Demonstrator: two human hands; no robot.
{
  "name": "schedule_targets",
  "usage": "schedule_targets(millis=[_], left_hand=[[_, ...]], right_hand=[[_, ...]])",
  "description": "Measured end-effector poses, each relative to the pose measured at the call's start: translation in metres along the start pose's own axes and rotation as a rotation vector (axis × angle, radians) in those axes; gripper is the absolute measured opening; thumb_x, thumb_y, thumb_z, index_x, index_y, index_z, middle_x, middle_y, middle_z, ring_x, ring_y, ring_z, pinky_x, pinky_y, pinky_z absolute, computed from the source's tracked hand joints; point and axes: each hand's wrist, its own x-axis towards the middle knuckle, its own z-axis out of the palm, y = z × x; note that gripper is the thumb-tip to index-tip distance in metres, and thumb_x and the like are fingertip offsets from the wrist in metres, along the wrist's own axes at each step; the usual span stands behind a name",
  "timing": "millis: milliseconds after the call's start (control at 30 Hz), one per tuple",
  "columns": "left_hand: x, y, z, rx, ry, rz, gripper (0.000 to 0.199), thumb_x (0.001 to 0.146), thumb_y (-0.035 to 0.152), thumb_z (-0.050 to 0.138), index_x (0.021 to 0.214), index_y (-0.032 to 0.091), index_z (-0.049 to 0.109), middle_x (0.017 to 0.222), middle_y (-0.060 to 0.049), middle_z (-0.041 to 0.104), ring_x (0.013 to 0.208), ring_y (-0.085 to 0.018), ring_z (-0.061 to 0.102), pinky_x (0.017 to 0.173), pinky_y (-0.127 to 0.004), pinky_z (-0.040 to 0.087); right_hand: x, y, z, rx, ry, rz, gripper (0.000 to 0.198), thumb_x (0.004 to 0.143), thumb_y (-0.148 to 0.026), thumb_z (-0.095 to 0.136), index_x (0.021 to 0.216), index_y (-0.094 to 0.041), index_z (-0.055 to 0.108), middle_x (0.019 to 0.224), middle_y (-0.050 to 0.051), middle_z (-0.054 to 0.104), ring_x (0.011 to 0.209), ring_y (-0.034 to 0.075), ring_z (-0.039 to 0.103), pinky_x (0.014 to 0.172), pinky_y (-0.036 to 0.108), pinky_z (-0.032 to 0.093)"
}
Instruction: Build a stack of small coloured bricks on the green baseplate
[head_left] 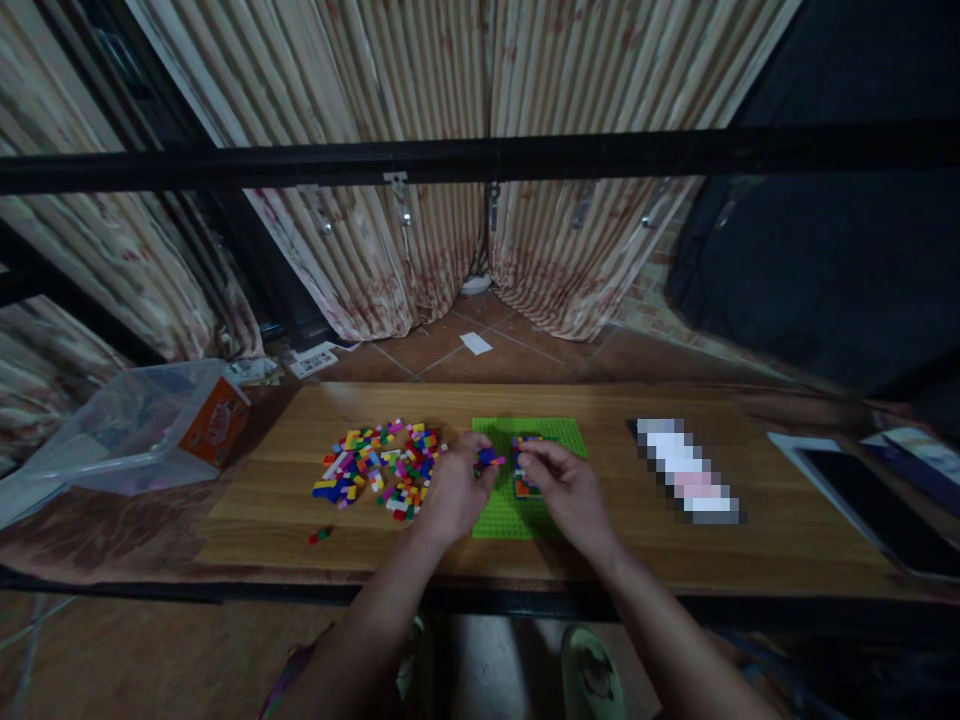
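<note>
My left hand [461,485] is over the left part of a green studded baseplate [499,517], its fingers closed round a few small toy bricks [489,457], blue and pink-purple. On the plate's middle stands a low, multicoloured brick build [527,487], partly covered by my right hand [566,490]. The thumb and fingers of my right hand are pinched together at the upper part of this build. Whether a separate brick is between them is hidden. To the left, a loose heap of small coloured bricks [390,455] reaches close to my left hand.
Two joined bricks [319,536], red and green, lie apart near the front edge of the wooden table [262,535]. A clear plastic bin [142,430] is at the left. On the right are a blurred-out phone-like object [686,470] and a dark tablet-like slab [870,505].
</note>
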Motion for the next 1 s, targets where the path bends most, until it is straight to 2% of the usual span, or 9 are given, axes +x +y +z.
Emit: schedule_targets(millis=[167,267,433,833,1000], left_hand=[[0.002,0.008,0.015,-0.353,-0.022,-0.028,0.018,0.074,0.014,0.06,0.091,0.017,0.054,0.084,-0.001,0.063,0.074,-0.012,0.062,0.069,-0.023,0.048],[0.004,0.012,0.016,-0.49,-0.023,-0.085,0.018,0.072,0.014,0.063,0.087,0.016,0.054,0.08,0.0,0.062,0.074,-0.011,0.06,0.07,-0.023,0.047],[0.005,0.013,0.015,-0.674,-0.053,-0.155,0.02,0.071,0.023,0.068,0.084,0.015,0.055,0.069,0.002,0.058,0.061,-0.009,0.054,0.061,-0.022,0.045],[0.004,0.021,0.012,-0.767,-0.082,-0.182,0.019,0.069,0.022,0.07,0.08,0.013,0.057,0.066,0.002,0.06,0.06,-0.008,0.054,0.063,-0.022,0.044],[0.004,0.02,0.013,-0.804,-0.091,-0.212,0.019,0.067,0.018,0.069,0.081,0.013,0.057,0.065,0.002,0.061,0.059,-0.009,0.055,0.062,-0.023,0.044]], right_hand=[[0.001,0.003,0.004,0.118,-0.024,0.049,0.026,0.072,-0.043,0.066,0.083,-0.02,0.07,0.078,0.002,0.069,0.07,0.015,0.06,0.066,0.028,0.047],[0.001,0.0,0.0,0.178,-0.03,0.108,0.027,0.07,-0.044,0.068,0.082,-0.019,0.07,0.073,0.001,0.067,0.062,0.013,0.056,0.06,0.025,0.044],[-0.001,-0.006,-0.001,0.225,-0.053,0.157,0.026,0.07,-0.044,0.069,0.078,-0.019,0.07,0.066,-0.001,0.064,0.058,0.011,0.052,0.055,0.022,0.04],[-0.001,-0.01,-0.006,0.344,-0.088,0.245,0.026,0.064,-0.042,0.075,0.074,-0.018,0.072,0.064,-0.001,0.064,0.056,0.009,0.05,0.055,0.023,0.039],[0.002,-0.008,-0.013,0.366,-0.103,0.262,0.027,0.065,-0.043,0.074,0.074,-0.018,0.071,0.064,0.0,0.064,0.056,0.01,0.053,0.057,0.025,0.041]])
